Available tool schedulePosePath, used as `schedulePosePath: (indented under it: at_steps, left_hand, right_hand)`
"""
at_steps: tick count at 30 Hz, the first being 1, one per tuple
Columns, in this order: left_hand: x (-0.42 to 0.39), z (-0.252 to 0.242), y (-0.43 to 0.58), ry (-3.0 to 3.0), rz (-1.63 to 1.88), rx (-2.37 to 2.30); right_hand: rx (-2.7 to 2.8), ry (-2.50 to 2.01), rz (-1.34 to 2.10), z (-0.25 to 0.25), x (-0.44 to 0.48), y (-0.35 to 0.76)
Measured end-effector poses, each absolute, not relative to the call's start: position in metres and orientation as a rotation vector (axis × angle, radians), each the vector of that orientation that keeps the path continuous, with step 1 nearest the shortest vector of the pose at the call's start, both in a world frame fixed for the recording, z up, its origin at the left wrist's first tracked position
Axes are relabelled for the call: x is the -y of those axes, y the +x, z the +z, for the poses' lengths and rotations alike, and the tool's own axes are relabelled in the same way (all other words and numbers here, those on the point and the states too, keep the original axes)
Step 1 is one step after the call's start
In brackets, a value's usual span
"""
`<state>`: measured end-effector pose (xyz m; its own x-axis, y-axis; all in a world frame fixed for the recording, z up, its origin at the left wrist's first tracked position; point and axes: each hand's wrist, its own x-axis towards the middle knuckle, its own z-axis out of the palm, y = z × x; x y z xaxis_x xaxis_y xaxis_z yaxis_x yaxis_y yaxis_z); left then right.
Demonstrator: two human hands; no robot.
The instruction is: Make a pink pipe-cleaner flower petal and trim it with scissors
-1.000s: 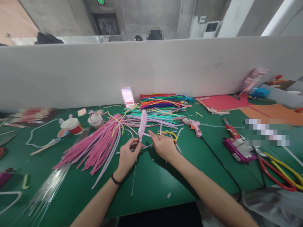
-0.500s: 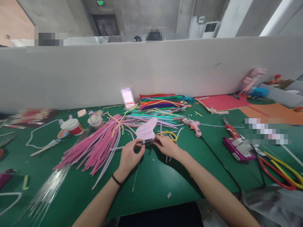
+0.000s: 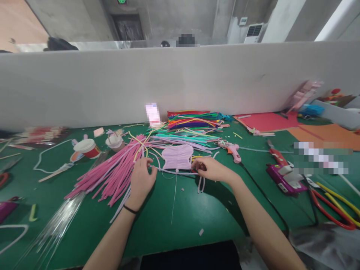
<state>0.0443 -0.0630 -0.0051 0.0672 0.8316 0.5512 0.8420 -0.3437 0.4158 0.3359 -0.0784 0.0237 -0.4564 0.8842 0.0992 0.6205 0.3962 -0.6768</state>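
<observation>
A flat lilac panel made of pipe cleaners laid side by side (image 3: 177, 157) lies on the table between my hands. In front of it a single lilac pipe cleaner (image 3: 185, 173) stretches sideways, with a small lilac knob at its middle and a thin wire hanging down. My left hand (image 3: 142, 182) pinches this pipe cleaner near its left end. My right hand (image 3: 215, 169) has its fingertips closed at the right end. Scissors with yellow and red handles (image 3: 194, 159) lie partly hidden behind my right fingers.
Pink pipe cleaners (image 3: 112, 172) fan out at left, beside clear sticks (image 3: 60, 213) and a paper cup (image 3: 91, 148). Colourful pipe cleaners (image 3: 194, 120) lie behind. To the right are a pink glue gun (image 3: 234, 150), its black cord, a purple power strip (image 3: 285, 180) and larger scissors (image 3: 332, 210).
The lilac panel, held up and tilted between my hands before, now lies flat on the table. My hands have moved apart and now hold the single pipe cleaner stretched in front of it.
</observation>
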Motion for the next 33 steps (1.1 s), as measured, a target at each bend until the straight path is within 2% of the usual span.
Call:
schedulePosePath:
  at_steps: [3, 6, 15, 28, 33]
  left_hand:
    - [0.064, -0.006, 0.046, -2.360, -1.132, 1.821]
    - [0.072, -0.009, 0.061, -2.566, -1.032, 1.561]
    - [0.076, -0.022, 0.084, -2.743, -0.980, 1.407]
    - [0.075, -0.032, 0.083, -2.680, -0.950, 1.411]
    - [0.076, -0.028, 0.081, -2.666, -0.950, 1.440]
  right_hand:
    - [2.241, -1.360, 0.952, 0.027, 0.082, 0.339]
    - [2.278, -1.411, 1.005, 0.024, 0.082, 0.336]
    - [2.328, -1.544, 0.393, 0.015, 0.080, 0.311]
    - [2.258, -1.676, 0.109, -0.002, 0.082, 0.285]
    - [2.241, -1.646, 0.188, 0.004, 0.084, 0.288]
